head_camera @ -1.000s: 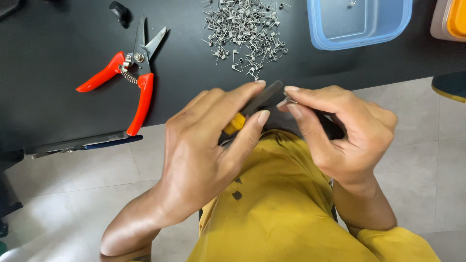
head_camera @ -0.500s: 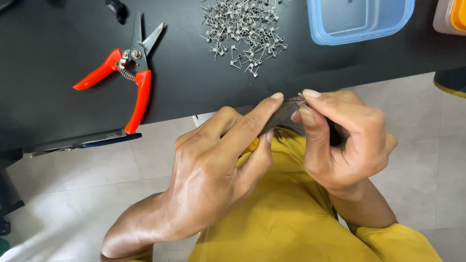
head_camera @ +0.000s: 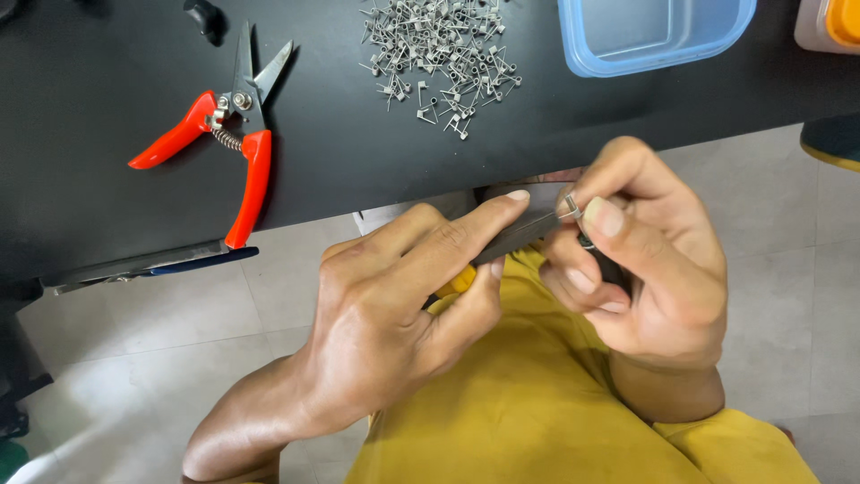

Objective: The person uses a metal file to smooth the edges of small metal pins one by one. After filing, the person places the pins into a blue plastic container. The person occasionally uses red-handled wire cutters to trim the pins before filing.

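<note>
Hands meet just off the near edge of a black table (head_camera: 107,224), seen from the head camera looking down over a yellow shirt (head_camera: 537,421). The left hand (head_camera: 394,305) is closed around a slim tool (head_camera: 515,235), apparently small pliers with a yellow grip peeking out under the palm, its forefinger laid straight along the dark metal nose. The right hand (head_camera: 645,260) pinches a small wire spring clip (head_camera: 571,208) between thumb and forefinger, right at the tool's tip, the other fingers curled under. Hand, clip and tool all hang in the air above the person's lap, clear of the tabletop.

Back on the table, toward the far edge, lies a loose heap of similar wire clips (head_camera: 439,54). To its left rest red-handled cutters (head_camera: 224,134), blades apart and pointing away, a coil spring showing between the handles. A blue plastic tub (head_camera: 663,40) sits at the far right, next to a white container with an orange top (head_camera: 829,27) in the corner. A flat metal strip (head_camera: 143,264) lies along the near left edge.

By the look of it, the clip is very light, springy and easily flicked away, its thin wire likely to bend under a hard squeeze. Its looped body, held by fingertips as here, seems the surest place to grip, leaving the legs free for the tool.
</note>
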